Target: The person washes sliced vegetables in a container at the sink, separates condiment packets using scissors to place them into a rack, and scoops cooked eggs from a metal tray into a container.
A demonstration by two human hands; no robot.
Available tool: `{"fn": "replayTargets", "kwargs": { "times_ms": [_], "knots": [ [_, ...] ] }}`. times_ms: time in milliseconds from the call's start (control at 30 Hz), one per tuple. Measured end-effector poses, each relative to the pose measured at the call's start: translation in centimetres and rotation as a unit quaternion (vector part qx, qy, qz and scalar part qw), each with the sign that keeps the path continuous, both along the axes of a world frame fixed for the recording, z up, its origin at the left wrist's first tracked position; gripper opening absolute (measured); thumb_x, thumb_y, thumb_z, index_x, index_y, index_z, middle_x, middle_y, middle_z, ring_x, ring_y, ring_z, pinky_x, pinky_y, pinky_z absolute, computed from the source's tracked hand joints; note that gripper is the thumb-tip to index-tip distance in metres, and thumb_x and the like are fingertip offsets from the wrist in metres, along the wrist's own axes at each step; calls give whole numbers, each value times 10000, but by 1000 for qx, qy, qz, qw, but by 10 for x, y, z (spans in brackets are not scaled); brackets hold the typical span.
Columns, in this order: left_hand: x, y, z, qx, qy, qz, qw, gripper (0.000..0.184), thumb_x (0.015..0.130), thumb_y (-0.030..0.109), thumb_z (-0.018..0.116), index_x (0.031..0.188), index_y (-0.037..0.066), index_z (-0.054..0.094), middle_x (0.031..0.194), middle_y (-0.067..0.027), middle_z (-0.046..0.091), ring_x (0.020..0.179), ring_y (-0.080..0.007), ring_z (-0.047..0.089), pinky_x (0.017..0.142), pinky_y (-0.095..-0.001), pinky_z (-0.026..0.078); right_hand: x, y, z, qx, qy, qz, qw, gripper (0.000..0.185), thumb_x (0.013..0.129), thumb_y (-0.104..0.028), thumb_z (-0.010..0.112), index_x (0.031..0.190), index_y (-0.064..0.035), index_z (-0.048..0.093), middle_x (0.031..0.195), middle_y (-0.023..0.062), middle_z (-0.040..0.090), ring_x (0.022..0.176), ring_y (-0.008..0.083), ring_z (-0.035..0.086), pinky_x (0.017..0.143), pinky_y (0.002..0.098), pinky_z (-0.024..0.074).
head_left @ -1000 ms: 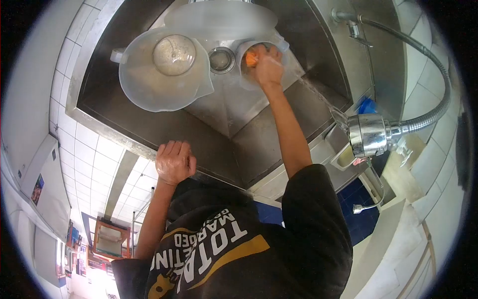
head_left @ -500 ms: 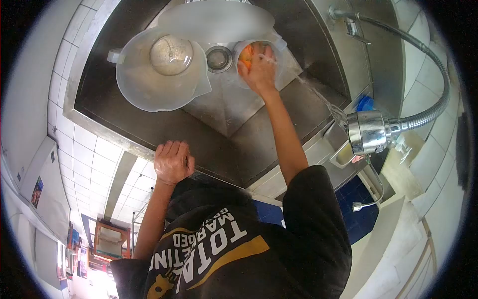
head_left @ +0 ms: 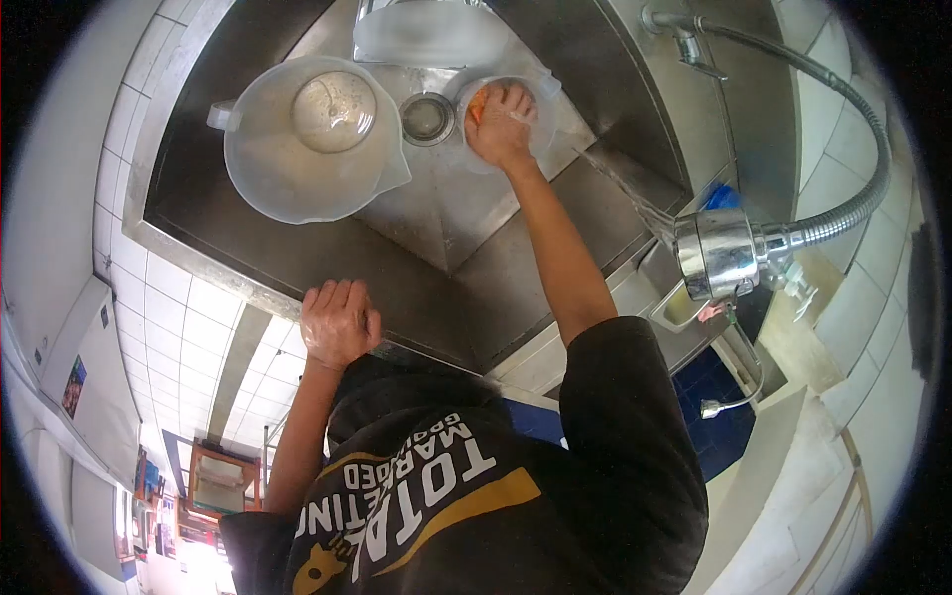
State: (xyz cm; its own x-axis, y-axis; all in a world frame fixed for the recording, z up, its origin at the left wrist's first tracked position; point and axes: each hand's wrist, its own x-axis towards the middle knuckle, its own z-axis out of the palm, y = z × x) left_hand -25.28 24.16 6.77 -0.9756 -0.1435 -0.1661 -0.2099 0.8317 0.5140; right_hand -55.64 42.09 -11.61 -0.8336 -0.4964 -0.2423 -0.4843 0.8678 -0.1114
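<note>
My right hand (head_left: 503, 124) reaches into a translucent plastic container (head_left: 543, 119) in the sink, pressed over a bright orange thing (head_left: 478, 104). My palm and fingers cover most of that orange thing, so its kind does not show. At the front rim of the sink, my left hand (head_left: 339, 322) rests wet with its fingers curled in and nothing visible in them. Left of the drain stands a large translucent plastic pitcher (head_left: 283, 183) with a spout and side handle. A round clear vessel (head_left: 334, 111) holding pale, foamy liquid sits inside it.
Water sprays from a metal faucet head (head_left: 716, 253) on a flexible hose (head_left: 863, 119) at the right. The round drain (head_left: 428, 119) lies between the two containers. A metal tray (head_left: 369, 12) is at the back of the steel sink (head_left: 446, 223), partly covered by a blurred patch.
My right hand has shifted slightly within the container and covers more of the orange thing. The whole view has moved a little, showing more of the metal tray. My left hand stays at the rim.
</note>
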Motion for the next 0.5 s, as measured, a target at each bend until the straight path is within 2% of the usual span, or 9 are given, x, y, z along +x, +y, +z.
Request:
{"fn": "replayTargets", "kwargs": {
  "times_ms": [167, 233, 267, 300, 367, 400, 467, 500],
  "knots": [
    [3, 1, -2, 6, 10, 8, 1000, 122, 691, 152, 650, 749, 99, 556, 698, -60, 541, 684, -247, 568, 637, -380, 400, -5, 1, 15, 27, -42, -6, 999, 707, 791, -450, 692, 1304, -8, 486, 1346, 261, 422, 1244, 441, 416, 1054, 584, 322],
    [4, 0, -3, 3, 22, 12, 1000, 122, 692, 151, 651, 748, 99, 556, 697, -62, 540, 681, -247, 566, 638, -379, 401, -5, 12, 24, -136, -24, 50, 989, 610, 874, -422, 667, 1269, 18, 514, 1264, 228, 507, 1119, 390, 540, 957, 553, 431],
    [4, 0, -4, 7, 22, 12, 1000, 122, 694, 154, 652, 749, 99, 559, 698, -62, 541, 679, -246, 566, 641, -378, 404, -7, 17, 25, -138, -25, 53, 989, 610, 874, -422, 667, 1269, 18, 514, 1264, 228, 507, 1119, 390, 540, 957, 553, 431],
    [5, 0, -4, 10, 23, 12, 1000, 121, 696, 157, 654, 750, 98, 562, 698, -62, 542, 677, -245, 566, 644, -377, 406, -9, 22, 29, -259, -71, -21, 963, 516, 932, -387, 629, 1231, 24, 537, 1170, 189, 561, 991, 323, 587, 876, 495, 478],
    [5, 0, -3, 5, 18, 11, 1000, 122, 697, 157, 655, 752, 97, 565, 700, -62, 544, 678, -245, 567, 648, -376, 410, -12, 26, 32, -372, -115, -95, 916, 433, 990, -351, 591, 1193, 30, 560, 1075, 150, 616, 863, 257, 633, 795, 437, 525],
    [5, 0, -3, 1, 13, 8, 1000, 123, 698, 158, 657, 754, 95, 567, 702, -63, 547, 678, -244, 569, 652, -375, 413, -15, 22, 43, -464, -202, -233, 831, 356, 1026, -295, 544, 1182, 24, 569, 986, 114, 623, 793, 208, 626, 753, 393, 533],
    [6, 2, -5, 2, 25, 13, 1000, 122, 699, 155, 657, 757, 95, 569, 704, -62, 548, 680, -244, 571, 653, -376, 413, -18, 18, 57, -537, -279, -362, 710, 290, 1062, -238, 496, 1171, 17, 579, 897, 77, 631, 723, 159, 619, 711, 348, 542],
    [5, 2, -5, 2, 35, 19, 999, 121, 699, 152, 658, 759, 94, 571, 706, -62, 550, 682, -243, 572, 653, -376, 413, -18, 14, 59, -513, -256, -348, 742, 280, 1043, -225, 518, 1184, 11, 574, 917, 92, 637, 750, 174, 623, 734, 356, 542]
  ]
}}
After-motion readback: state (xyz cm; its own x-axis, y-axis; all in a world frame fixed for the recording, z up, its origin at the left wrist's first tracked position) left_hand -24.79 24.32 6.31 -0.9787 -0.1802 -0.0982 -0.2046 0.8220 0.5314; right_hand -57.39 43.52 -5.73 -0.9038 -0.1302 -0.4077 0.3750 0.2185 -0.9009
